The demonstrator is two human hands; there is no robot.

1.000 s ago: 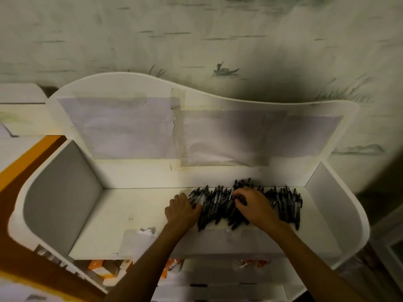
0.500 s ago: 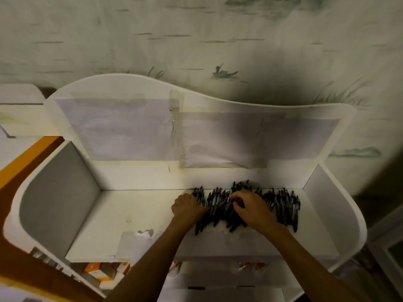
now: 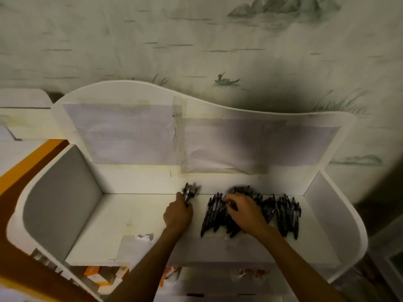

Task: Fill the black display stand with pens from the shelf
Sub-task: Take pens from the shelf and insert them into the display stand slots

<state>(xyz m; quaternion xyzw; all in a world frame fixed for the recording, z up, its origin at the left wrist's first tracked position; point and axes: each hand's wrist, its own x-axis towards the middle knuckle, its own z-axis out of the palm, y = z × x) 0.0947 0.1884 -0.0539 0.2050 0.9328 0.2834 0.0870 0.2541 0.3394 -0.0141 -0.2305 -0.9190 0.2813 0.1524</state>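
Pale wallpaper (image 3: 196, 40) with faint ink-wash scenery fills the upper frame. Below it, a smooth white shelf (image 3: 135, 216) with a wavy back and rounded side walls. Matte paper sheets (image 3: 122, 131) are taped to the back. Centre right, loose black pens (image 3: 281, 212) lie heaped. The right hand (image 3: 245, 212), fingers curled, picks at the heap; the left hand (image 3: 178, 214) clasps a blurred bundle of pens (image 3: 190, 191).

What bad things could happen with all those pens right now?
The left hand grips a bunch of pens by one end, so some might slip out and fall. The right hand is digging in the pile of pens, which lies close to the front edge of the shelf, so a few could roll off.
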